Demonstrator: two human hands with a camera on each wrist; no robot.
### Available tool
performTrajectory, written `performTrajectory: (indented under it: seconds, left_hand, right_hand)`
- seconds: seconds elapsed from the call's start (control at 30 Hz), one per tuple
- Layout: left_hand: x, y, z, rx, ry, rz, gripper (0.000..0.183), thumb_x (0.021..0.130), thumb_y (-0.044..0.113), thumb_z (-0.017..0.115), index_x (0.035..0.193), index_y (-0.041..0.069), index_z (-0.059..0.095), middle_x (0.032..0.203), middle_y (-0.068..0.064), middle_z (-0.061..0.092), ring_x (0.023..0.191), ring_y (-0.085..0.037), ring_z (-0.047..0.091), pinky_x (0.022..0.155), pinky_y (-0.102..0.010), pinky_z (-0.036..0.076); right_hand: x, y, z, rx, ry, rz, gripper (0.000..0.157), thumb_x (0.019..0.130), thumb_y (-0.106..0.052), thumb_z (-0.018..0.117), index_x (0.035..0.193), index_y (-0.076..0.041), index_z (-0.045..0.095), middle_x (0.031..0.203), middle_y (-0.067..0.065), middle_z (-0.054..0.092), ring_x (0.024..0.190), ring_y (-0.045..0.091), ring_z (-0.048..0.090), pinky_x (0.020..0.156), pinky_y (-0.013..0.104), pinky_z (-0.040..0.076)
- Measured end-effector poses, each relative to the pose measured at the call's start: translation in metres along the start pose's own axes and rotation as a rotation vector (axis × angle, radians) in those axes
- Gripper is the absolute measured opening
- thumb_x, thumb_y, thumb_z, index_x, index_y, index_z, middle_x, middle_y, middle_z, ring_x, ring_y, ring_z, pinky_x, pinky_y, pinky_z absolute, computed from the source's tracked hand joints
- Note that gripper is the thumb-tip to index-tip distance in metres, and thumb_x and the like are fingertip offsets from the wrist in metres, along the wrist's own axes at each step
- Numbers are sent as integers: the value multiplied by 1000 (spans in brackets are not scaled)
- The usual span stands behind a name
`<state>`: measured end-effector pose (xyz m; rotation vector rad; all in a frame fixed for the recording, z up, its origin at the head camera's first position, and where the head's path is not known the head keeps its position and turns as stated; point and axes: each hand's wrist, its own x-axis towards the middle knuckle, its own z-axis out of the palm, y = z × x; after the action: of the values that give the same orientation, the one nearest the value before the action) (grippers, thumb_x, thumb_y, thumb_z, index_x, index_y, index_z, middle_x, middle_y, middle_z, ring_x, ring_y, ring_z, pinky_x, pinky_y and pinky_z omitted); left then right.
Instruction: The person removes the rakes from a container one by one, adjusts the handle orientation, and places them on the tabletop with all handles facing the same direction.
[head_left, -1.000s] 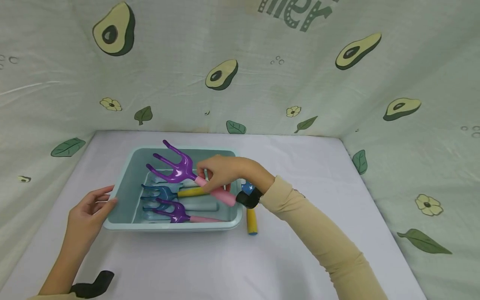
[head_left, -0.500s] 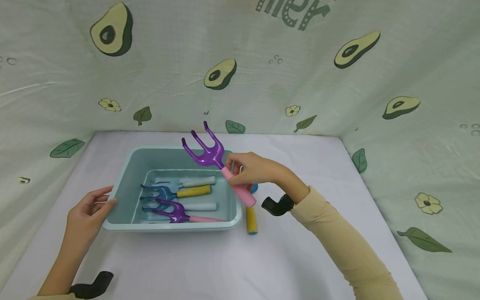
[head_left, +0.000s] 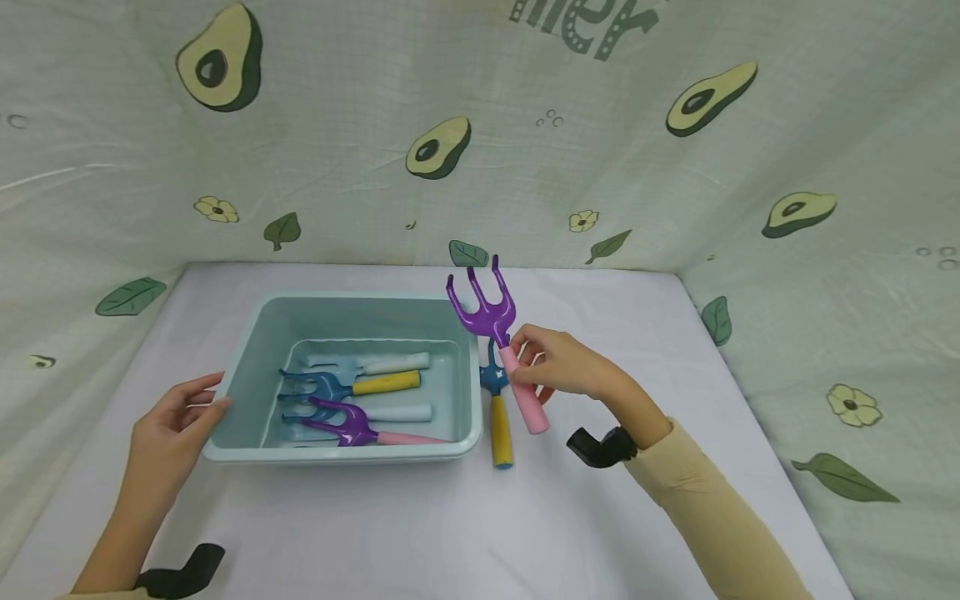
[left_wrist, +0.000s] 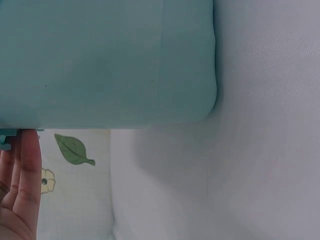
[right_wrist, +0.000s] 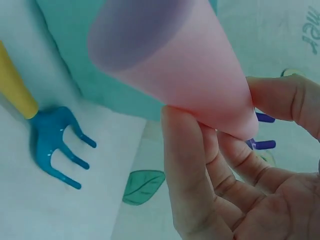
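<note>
My right hand [head_left: 562,362] pinches the pink handle of a purple three-pronged garden hand fork [head_left: 522,392], prongs pointing up and away, just off the basin's right side. In the right wrist view, thumb and fingers hold that pink handle [right_wrist: 200,65] by its sides. My left hand [head_left: 172,421] grips the left rim of a pale blue-green plastic basin [head_left: 345,454]. Below the held fork, a blue hand fork with a yellow handle [head_left: 502,433] lies on the table along the basin's right wall.
Inside the basin lie another purple fork with a pink handle [head_left: 356,429], a blue fork with a yellow handle [head_left: 386,383] and pale-handled forks [head_left: 397,363]. A white cloth [head_left: 420,533] covers the table. An avocado-print curtain [head_left: 337,100] hangs behind and at the sides.
My right hand has carried the purple hand fork rightward from over the basin to beyond its right wall, turning the prongs more upright. The left hand and basin have stayed put.
</note>
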<state>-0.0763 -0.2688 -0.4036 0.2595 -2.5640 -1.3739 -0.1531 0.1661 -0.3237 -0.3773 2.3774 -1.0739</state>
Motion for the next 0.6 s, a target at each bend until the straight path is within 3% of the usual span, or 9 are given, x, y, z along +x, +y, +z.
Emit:
performTrajectory:
  seconds: [0.27, 0.6]
  left_hand:
    - [-2, -1, -1, 3, -4, 15, 44, 91, 20, 59, 132, 9, 50, 93, 27, 50, 78, 17, 52, 61, -3, 44]
    - [1, -1, 0, -4, -1, 2, 46, 91, 18, 59, 134, 5, 48, 93, 29, 49, 78, 19, 51, 62, -2, 43]
  right_hand:
    - [-11, 34, 2, 61, 64, 61, 33, 85, -16, 61, 110, 1, 48, 93, 16, 56, 72, 20, 60, 58, 36, 56]
    - [-9, 70, 12, 153, 109, 161, 31, 84, -15, 61, 108, 1, 48, 88, 13, 55, 67, 18, 59, 58, 36, 56]
